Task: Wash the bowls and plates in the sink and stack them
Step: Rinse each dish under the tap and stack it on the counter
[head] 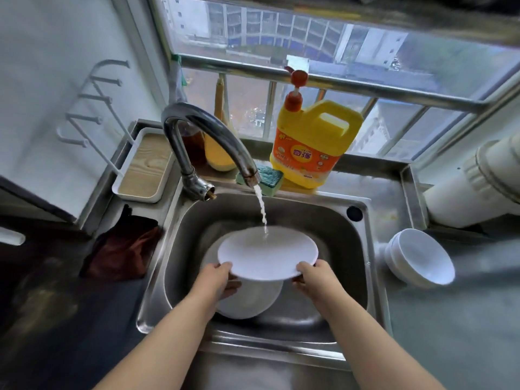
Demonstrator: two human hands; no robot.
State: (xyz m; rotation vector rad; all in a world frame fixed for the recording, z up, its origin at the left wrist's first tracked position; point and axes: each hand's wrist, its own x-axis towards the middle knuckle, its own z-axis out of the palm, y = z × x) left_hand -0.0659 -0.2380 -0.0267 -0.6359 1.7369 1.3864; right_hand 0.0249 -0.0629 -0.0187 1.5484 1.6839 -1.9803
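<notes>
Two hands, left hand (222,277) and right hand (315,278), pinch the white plate's (267,253) near rim over the sink (363,249); stacked bowls (419,257) wait beyond its right edge.

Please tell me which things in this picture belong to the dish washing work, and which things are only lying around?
Belonging to the job:
- white plate, in the grip of the left hand and right hand
- tap, running
- sink
- another dish in the sink
- stacked bowls on the counter

Lying about:
- yellow detergent jug
- sponge
- dark red cloth
- white tray
</notes>
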